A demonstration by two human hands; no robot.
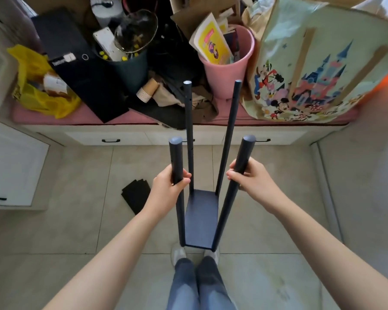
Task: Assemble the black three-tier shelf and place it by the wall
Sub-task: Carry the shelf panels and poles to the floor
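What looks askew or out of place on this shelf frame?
The four black poles splay apart toward their tops, not parallel, though the wide lens may exaggerate it. Only the bottom board joins them; loose black panels lie on the floor left of it.

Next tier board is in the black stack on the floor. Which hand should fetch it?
Left, probably. The black boards lie on the floor just beside the left hand. The right hand grips a pole on the far side and can steady the shelf.
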